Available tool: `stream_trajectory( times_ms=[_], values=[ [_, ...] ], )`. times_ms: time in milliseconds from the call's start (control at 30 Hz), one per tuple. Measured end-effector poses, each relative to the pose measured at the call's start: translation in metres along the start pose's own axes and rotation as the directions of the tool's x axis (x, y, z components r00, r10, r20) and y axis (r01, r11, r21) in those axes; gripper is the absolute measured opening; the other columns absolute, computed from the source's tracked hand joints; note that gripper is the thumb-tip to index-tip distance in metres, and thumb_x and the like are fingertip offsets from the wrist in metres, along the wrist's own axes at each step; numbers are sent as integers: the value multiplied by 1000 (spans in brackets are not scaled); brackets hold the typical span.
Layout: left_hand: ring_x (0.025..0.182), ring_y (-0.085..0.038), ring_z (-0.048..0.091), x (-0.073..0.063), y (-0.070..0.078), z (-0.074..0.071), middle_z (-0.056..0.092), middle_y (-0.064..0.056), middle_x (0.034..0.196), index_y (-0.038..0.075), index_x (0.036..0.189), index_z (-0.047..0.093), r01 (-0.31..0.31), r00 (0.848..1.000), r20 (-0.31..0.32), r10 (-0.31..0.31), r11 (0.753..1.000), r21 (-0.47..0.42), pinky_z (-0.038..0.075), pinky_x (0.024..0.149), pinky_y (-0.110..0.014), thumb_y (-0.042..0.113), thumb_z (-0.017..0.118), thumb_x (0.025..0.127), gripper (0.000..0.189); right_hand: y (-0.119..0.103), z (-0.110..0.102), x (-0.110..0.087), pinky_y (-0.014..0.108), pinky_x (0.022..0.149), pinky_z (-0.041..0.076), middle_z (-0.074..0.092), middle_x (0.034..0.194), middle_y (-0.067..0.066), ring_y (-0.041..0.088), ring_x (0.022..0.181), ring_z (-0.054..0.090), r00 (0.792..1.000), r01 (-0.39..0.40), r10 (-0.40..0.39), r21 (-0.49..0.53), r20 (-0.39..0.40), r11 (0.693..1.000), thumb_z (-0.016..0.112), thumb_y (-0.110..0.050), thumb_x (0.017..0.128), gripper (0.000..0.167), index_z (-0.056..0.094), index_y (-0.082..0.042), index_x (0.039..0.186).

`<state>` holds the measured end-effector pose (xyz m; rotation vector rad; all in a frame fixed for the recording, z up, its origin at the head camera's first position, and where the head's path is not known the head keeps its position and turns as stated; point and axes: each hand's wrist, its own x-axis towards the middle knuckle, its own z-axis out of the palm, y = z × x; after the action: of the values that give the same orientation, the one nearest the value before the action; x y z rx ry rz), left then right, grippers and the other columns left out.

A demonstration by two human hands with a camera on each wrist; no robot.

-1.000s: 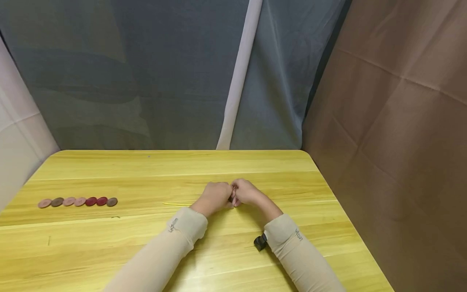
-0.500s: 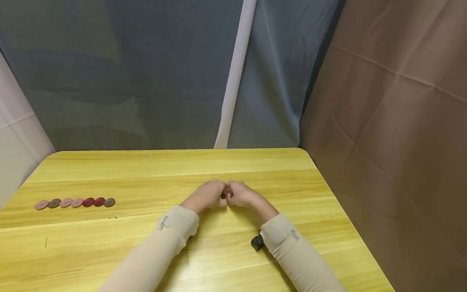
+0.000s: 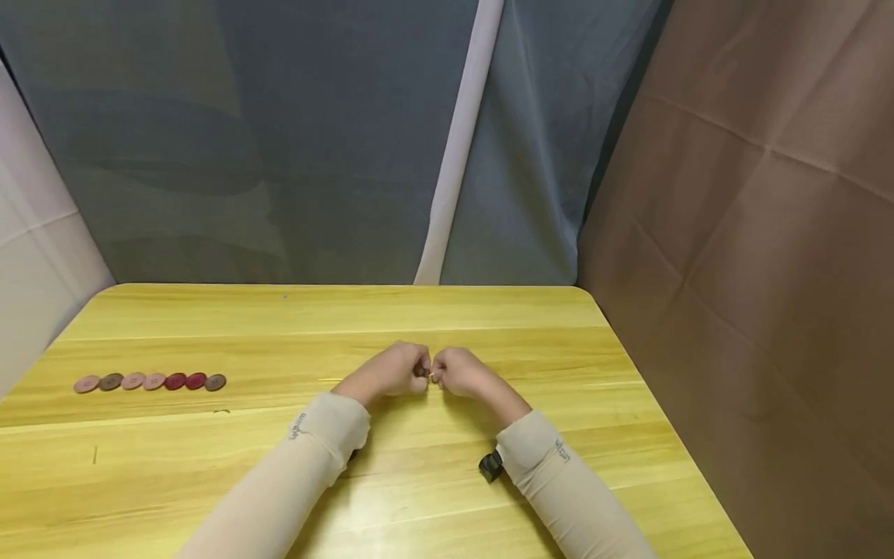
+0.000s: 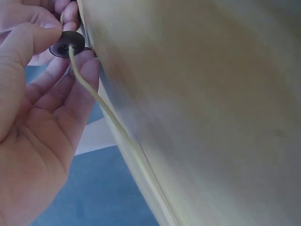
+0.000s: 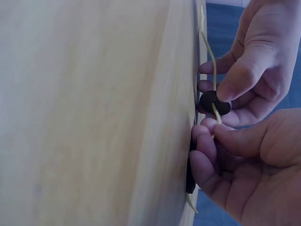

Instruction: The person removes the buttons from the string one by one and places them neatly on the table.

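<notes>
In the left wrist view, a dark round button (image 4: 67, 44) is pinched between the thumb and fingers of my left hand (image 4: 40, 117). Yellow cord (image 4: 106, 109) passes through a hole in it and trails off along the tabletop. On the other side of the button, my right hand (image 5: 249, 160) pinches a short length of the cord between thumb and forefinger, as the right wrist view shows. Beneath that hand sits another dark piece (image 5: 190, 176), partly hidden, with a cord end below it. From the head view, the left hand (image 3: 393, 369) and right hand (image 3: 462, 373) are nearly touching.
Several buttons lie in a row at the left of the wooden table (image 3: 279, 481): pink ones, dark red buttons (image 3: 185, 381) and brown ones. A small dark curved scrap (image 3: 221, 411) lies below the row. Grey and brown curtains (image 3: 754, 256) surround the table.
Both hands have shifted a little left and drawn slightly apart, leaving a narrow gap with a bit of yellow cord in it. The row of buttons has stayed put.
</notes>
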<state>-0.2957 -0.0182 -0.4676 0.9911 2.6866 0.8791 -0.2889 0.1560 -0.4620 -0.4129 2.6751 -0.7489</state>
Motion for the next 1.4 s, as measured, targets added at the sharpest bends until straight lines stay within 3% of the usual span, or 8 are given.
stream_trajectory(
  times_ms=[167,300,500,633,1100,1400],
  values=[
    [73,-12,53,-2,-5,0,60,1,79,3,91,64,17,1000,19,-16,998,-62,48,70,-28,-2,72,81,13,1,2,-2,21,57,37,63,77,5,11,64,49,1000,-8,6,81,25,997,49,2,103,23,65,0,87],
    [74,-12,55,-3,-9,-1,62,0,81,4,92,64,24,1000,21,-22,995,-92,49,71,-29,-3,72,82,14,-2,1,-2,22,58,37,62,75,4,12,62,47,999,-23,21,38,42,999,48,-1,105,23,66,-2,89],
    [74,-10,56,-2,-15,-2,64,1,82,6,91,65,11,1000,17,-9,996,-92,51,70,-27,-4,70,83,14,-1,0,-2,25,64,42,62,77,0,14,69,51,999,-19,22,-48,42,999,61,-11,102,17,71,-6,88],
    [74,-10,57,-4,-17,-4,64,1,83,6,92,65,14,999,33,-10,994,-105,51,71,-27,-3,71,85,13,0,0,-3,25,62,42,63,76,1,14,66,50,999,-24,25,-29,45,999,59,-11,103,19,73,-7,89],
    [73,-6,61,-11,-24,-9,67,4,81,7,85,64,-52,998,14,53,996,-71,53,69,-26,-1,78,86,16,-1,2,-4,24,56,37,62,76,2,13,62,45,999,-36,35,20,42,999,54,-11,106,24,67,-7,86],
    [73,-7,60,-13,-29,-12,65,4,79,8,84,64,-15,1000,20,15,1000,-23,52,69,-25,5,79,86,15,-1,2,-4,24,57,38,62,75,2,13,62,45,999,-32,32,-1,43,999,53,-12,106,25,67,-8,86]
  ],
)
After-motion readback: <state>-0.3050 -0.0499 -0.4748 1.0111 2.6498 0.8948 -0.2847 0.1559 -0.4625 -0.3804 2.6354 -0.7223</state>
